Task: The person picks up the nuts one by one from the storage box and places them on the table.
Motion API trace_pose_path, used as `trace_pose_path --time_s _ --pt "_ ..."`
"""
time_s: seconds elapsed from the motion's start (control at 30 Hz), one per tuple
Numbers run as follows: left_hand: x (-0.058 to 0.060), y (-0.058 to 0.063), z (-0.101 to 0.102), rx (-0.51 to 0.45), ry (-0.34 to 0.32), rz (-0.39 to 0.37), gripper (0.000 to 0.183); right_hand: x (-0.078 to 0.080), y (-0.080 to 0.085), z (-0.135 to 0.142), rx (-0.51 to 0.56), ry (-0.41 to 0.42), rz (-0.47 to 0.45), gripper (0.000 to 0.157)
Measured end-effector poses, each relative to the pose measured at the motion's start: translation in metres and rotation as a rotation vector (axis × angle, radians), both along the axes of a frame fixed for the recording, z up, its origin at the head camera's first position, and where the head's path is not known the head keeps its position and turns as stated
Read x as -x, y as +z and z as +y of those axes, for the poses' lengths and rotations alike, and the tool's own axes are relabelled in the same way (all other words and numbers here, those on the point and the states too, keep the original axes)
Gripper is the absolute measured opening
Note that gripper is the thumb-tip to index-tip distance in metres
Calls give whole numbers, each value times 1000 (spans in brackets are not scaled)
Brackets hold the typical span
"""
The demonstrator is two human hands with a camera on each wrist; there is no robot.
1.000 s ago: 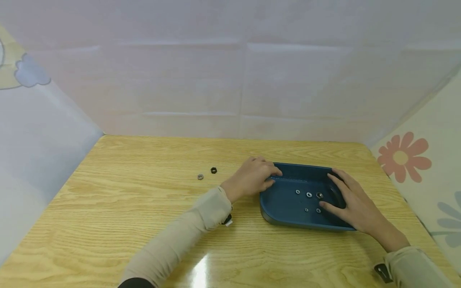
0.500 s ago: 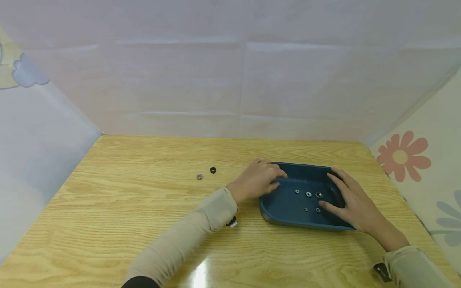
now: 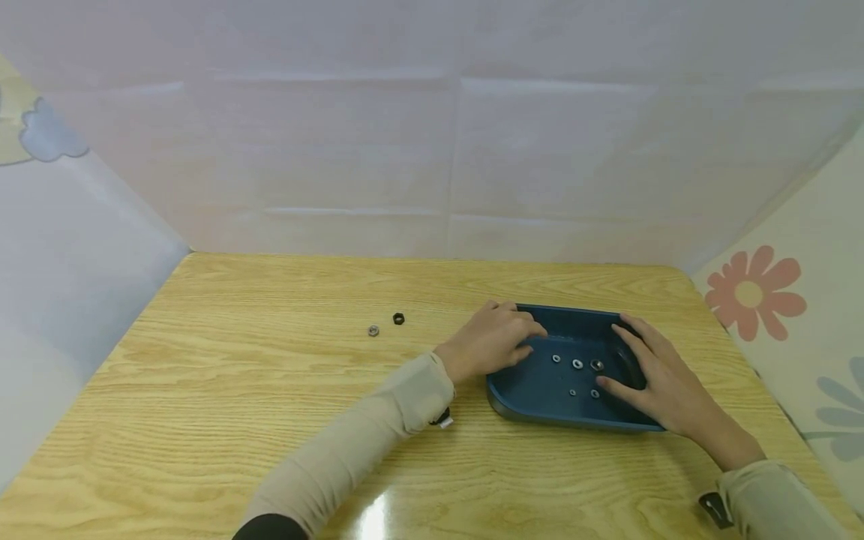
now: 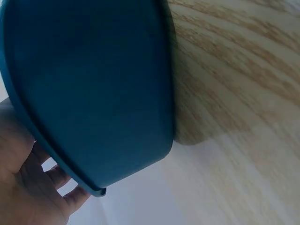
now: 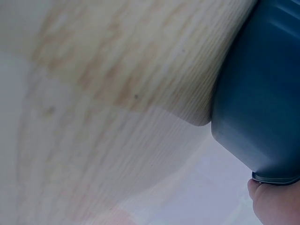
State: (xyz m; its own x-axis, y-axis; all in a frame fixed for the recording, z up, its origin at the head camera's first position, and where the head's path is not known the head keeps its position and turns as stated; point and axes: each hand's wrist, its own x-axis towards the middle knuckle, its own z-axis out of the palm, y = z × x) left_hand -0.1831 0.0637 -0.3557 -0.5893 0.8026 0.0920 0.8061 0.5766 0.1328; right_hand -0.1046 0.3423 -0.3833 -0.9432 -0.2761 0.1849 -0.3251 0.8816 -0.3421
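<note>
A dark blue tray (image 3: 540,409) sits on the right side of the table. My left hand (image 3: 489,341) reaches across its left rim, fingers and thumb apart over the inside; nothing shows between them. In the left wrist view, that hand's fingers (image 4: 58,178) lie along the outer rim. My right hand (image 3: 664,382) rests at the right end, fingers and thumb spread over the interior. Several small nuts lie on the tray floor, among them a large silver nut (image 3: 597,365) near the right thumb and a small nut (image 3: 572,392) in front.
Two loose nuts lie on the wooden table (image 3: 236,375) left of the tray: a silver nut (image 3: 373,330) and a black nut (image 3: 399,319). A pale sheet (image 3: 324,165) hangs behind the table, and printed panels stand at both sides.
My left hand has slid a little to the right, farther over the tray. The right hand, the tray and the nuts keep their places.
</note>
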Motion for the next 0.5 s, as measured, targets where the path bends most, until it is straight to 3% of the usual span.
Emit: trace_pose_path --time_s 0.23,0.5 --pt "0 -2 5 16 -6 19 34 0 0 -1 -6 -5 5 93" --pt "1 -5 13 36 -15 -14 36 0 0 -2 5 0 11 92"
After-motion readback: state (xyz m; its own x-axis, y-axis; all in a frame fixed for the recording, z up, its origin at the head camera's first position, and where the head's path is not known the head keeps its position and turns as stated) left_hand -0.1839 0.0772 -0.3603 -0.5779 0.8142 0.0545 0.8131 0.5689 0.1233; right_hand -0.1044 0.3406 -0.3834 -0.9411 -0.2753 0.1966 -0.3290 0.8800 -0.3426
